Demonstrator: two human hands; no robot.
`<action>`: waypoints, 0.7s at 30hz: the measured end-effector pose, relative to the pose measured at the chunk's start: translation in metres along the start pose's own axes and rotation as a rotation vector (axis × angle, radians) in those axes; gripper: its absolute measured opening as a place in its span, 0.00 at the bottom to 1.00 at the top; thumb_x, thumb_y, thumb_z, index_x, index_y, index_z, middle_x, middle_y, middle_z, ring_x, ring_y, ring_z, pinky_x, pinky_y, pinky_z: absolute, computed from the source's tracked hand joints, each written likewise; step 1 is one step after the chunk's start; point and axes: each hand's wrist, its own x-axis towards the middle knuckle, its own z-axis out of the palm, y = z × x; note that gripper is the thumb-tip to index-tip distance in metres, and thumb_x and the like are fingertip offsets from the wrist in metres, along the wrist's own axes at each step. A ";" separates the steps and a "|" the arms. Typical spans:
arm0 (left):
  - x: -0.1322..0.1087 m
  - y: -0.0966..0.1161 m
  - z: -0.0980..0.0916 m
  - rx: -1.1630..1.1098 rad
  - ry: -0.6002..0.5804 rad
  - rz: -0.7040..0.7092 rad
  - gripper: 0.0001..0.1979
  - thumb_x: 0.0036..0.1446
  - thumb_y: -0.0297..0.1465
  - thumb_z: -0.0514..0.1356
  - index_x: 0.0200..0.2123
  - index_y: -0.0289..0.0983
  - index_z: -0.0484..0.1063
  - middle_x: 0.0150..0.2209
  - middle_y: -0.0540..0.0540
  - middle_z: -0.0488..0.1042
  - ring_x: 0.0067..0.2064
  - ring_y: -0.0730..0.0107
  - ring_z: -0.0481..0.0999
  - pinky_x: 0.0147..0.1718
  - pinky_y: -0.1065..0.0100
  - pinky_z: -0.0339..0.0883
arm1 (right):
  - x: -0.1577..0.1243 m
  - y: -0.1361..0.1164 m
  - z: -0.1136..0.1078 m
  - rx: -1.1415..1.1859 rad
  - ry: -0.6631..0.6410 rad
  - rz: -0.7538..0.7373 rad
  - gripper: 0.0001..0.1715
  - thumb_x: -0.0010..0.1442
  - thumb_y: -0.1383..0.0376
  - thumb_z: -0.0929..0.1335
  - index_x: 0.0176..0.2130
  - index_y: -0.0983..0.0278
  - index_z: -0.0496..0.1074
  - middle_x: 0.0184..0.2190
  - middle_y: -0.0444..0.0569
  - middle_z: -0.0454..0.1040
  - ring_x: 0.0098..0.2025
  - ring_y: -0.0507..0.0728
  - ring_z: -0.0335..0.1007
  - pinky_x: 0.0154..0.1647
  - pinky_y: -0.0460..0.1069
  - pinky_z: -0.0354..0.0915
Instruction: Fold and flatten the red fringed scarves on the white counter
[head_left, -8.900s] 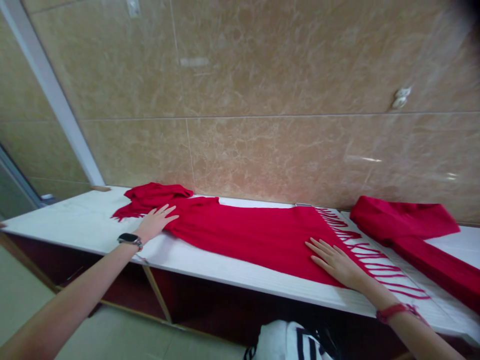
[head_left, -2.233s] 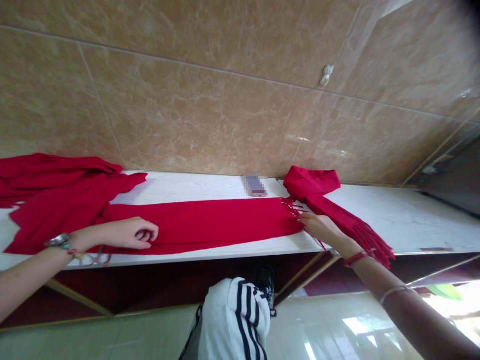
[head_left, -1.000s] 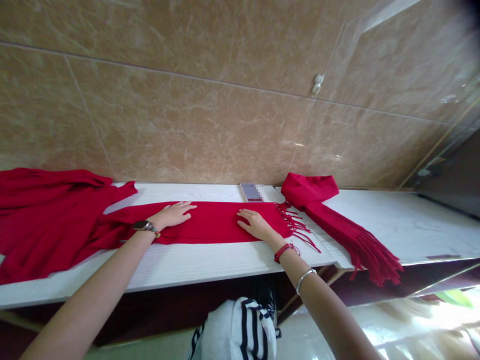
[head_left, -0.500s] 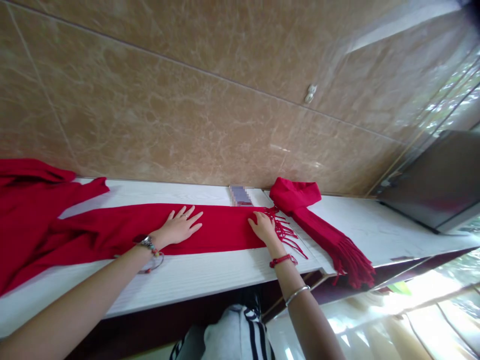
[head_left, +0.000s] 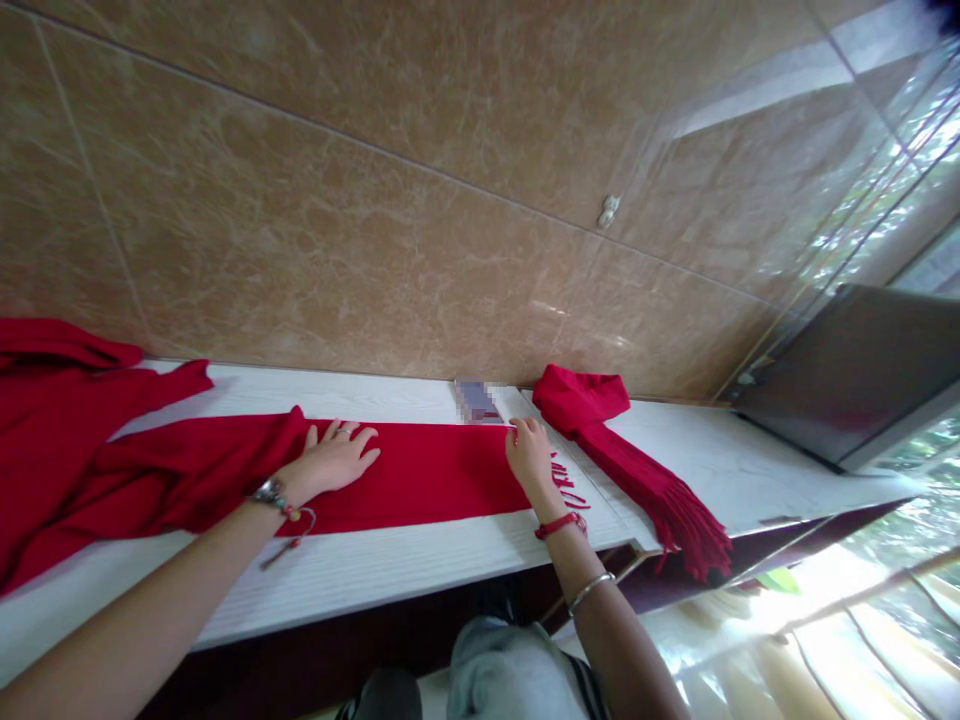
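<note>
A long red scarf (head_left: 442, 470) lies stretched along the white counter, flat on the right and rumpled on the left. My left hand (head_left: 334, 465) rests on its middle with fingers spread, and loose folds gather beside it. At the fringed end, my right hand (head_left: 529, 460) has its fingers bent and close together on the cloth by the upper corner. Part of the fringe (head_left: 571, 490) shows to the right of that hand; the rest is hidden. A second red scarf (head_left: 630, 460) lies folded over at the right, its fringe hanging past the counter's front edge.
More red cloth (head_left: 45, 430) is heaped at the left. A phone-like flat object (head_left: 476, 400), partly blurred, lies by the wall behind the scarf. A dark box-shaped appliance (head_left: 855, 370) stands at the right of the white counter (head_left: 337, 590). A tiled wall (head_left: 375, 250) rises behind.
My left hand has slid left, and the cloth beside it has bunched up. My right hand has moved up slightly at the fringed end, where less fringe shows. The view has shifted slightly.
</note>
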 end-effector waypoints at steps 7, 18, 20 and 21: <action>0.004 0.020 0.006 -0.028 -0.089 0.129 0.26 0.60 0.45 0.40 0.61 0.49 0.47 0.64 0.47 0.40 0.64 0.49 0.38 0.54 0.40 0.37 | 0.020 -0.005 0.009 -0.067 -0.273 0.029 0.18 0.59 0.65 0.59 0.41 0.73 0.72 0.40 0.67 0.71 0.44 0.64 0.68 0.45 0.56 0.59; 0.007 0.015 0.004 0.013 -0.092 0.135 0.27 0.60 0.45 0.40 0.61 0.49 0.46 0.64 0.47 0.39 0.64 0.51 0.37 0.54 0.41 0.37 | 0.038 0.047 -0.027 -0.130 -0.286 -0.002 0.24 0.63 0.67 0.52 0.43 0.72 0.71 0.41 0.61 0.73 0.45 0.58 0.69 0.44 0.48 0.60; 0.007 0.015 0.004 0.010 -0.092 0.133 0.27 0.60 0.45 0.41 0.61 0.49 0.46 0.64 0.47 0.40 0.64 0.51 0.37 0.54 0.41 0.37 | 0.043 0.033 -0.027 -0.111 -0.304 -0.083 0.23 0.63 0.68 0.52 0.44 0.67 0.71 0.43 0.55 0.73 0.46 0.55 0.69 0.44 0.45 0.59; 0.006 0.016 0.003 0.008 -0.095 0.131 0.27 0.60 0.44 0.41 0.61 0.48 0.46 0.64 0.47 0.40 0.64 0.52 0.37 0.54 0.42 0.37 | 0.045 0.025 -0.025 -0.105 -0.322 -0.113 0.23 0.63 0.68 0.52 0.44 0.66 0.71 0.44 0.53 0.73 0.46 0.54 0.68 0.43 0.44 0.59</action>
